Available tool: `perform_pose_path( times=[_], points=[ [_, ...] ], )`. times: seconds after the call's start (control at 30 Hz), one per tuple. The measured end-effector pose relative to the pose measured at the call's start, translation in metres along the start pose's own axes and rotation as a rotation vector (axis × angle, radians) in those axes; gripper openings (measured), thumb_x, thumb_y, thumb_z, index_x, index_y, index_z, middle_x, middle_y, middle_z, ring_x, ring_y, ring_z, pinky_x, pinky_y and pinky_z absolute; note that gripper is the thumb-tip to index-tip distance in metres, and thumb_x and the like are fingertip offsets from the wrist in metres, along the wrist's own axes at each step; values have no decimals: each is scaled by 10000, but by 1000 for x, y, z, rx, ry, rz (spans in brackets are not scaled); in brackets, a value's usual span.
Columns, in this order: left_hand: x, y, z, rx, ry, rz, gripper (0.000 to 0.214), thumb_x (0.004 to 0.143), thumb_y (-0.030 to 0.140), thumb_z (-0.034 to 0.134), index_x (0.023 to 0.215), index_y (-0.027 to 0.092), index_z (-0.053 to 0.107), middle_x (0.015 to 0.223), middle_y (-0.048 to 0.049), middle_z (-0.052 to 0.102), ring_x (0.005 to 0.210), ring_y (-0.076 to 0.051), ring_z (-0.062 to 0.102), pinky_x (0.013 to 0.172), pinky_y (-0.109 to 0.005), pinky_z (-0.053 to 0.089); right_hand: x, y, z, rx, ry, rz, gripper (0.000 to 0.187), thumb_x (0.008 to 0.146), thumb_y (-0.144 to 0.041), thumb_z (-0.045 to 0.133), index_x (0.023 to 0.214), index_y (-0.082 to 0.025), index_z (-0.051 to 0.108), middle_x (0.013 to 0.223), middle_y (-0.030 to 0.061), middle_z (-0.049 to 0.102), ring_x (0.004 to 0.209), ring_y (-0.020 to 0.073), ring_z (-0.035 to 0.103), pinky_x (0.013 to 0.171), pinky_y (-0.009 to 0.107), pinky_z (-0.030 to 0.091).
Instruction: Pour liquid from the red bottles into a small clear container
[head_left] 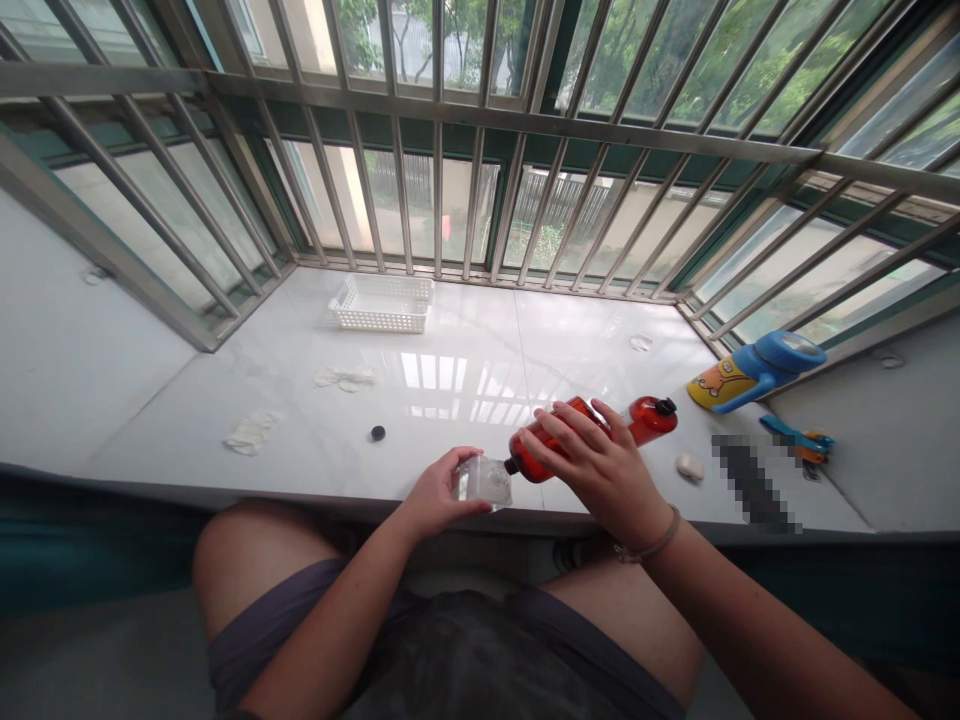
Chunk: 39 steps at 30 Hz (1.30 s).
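Note:
My left hand point(437, 497) is wrapped round a small clear container point(482, 482) at the front edge of the white ledge. My right hand point(595, 462) grips an amber-red bottle point(534, 458) that is tipped to the left. The bottle's uncapped dark neck points at the mouth of the container; whether liquid is flowing I cannot make out. A loose black cap point(378, 433) lies on the ledge, left of my hands. Just behind my right hand is a second red bottle point(651, 420) with its black cap on.
A white perforated basket point(382, 305) sits near the window bars. Crumpled pale pieces point(343, 377) lie on the left, one more point(640, 342) at back right. On the right are a blue-and-yellow flask point(750, 372), a whitish lump point(690, 467), a blue-orange item point(799, 440) and a blurred dark object point(754, 485).

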<state>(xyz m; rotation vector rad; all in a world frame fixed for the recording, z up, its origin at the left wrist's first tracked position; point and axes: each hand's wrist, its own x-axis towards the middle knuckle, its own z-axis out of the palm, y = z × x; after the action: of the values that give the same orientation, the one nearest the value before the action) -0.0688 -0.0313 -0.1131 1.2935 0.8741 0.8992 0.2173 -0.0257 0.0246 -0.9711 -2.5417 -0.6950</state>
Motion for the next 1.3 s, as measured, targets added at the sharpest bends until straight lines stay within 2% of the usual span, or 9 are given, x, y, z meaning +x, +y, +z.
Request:
perform_pose_path(
  times=[0.43, 0.6, 0.77, 1.0, 1.17, 1.3],
  points=[
    [0, 0, 1, 7, 12, -9, 803, 706, 352, 1005, 1388, 226, 601, 1375, -131, 680, 1242, -327, 698, 1116, -474, 546, 3, -1, -3, 24, -5, 2, 541, 1009, -88, 667, 1470, -366, 623, 1534, 16, 669, 1440, 269, 596, 1362, 570, 239],
    [0, 5, 2, -9, 5, -18, 793, 708, 346, 1001, 1382, 230, 600, 1371, -121, 676, 1244, -316, 692, 1117, -465, 542, 4, 0, -4, -33, 4, -34, 510, 1024, -102, 648, 1479, -330, 618, 1531, 26, 673, 1444, 274, 590, 1364, 577, 236],
    [0, 7, 2, -9, 2, -21, 792, 706, 342, 1000, 1380, 227, 601, 1360, -115, 681, 1231, -306, 696, 1105, -450, 548, 7, 0, -5, -24, 9, -24, 533, 1008, -102, 670, 1469, -363, 619, 1517, 12, 681, 1448, 259, 586, 1364, 572, 250],
    [1, 1, 1, 9, 16, -7, 814, 694, 368, 1006, 1384, 222, 601, 1369, -127, 680, 1245, -316, 691, 1120, -461, 548, 7, -1, -3, -15, 5, -47, 532, 1002, -85, 676, 1478, -316, 622, 1509, 41, 686, 1450, 282, 589, 1365, 599, 233],
    [2, -2, 1, 6, 17, -3, 814, 695, 372, 1005, 1387, 227, 600, 1372, -134, 684, 1255, -329, 693, 1133, -485, 544, 7, -3, -4, 42, -32, -4, 617, 1010, -60, 652, 1512, -411, 578, 1523, -4, 678, 1461, 254, 590, 1363, 583, 267],
    [1, -2, 1, -6, 12, -5, 813, 698, 367, 1008, 1390, 227, 604, 1380, -133, 684, 1261, -330, 693, 1129, -480, 546, 8, -4, -3, 138, -15, 36, 684, 999, -34, 653, 1540, -440, 552, 1514, -9, 684, 1442, 258, 611, 1352, 573, 301]
  ],
)
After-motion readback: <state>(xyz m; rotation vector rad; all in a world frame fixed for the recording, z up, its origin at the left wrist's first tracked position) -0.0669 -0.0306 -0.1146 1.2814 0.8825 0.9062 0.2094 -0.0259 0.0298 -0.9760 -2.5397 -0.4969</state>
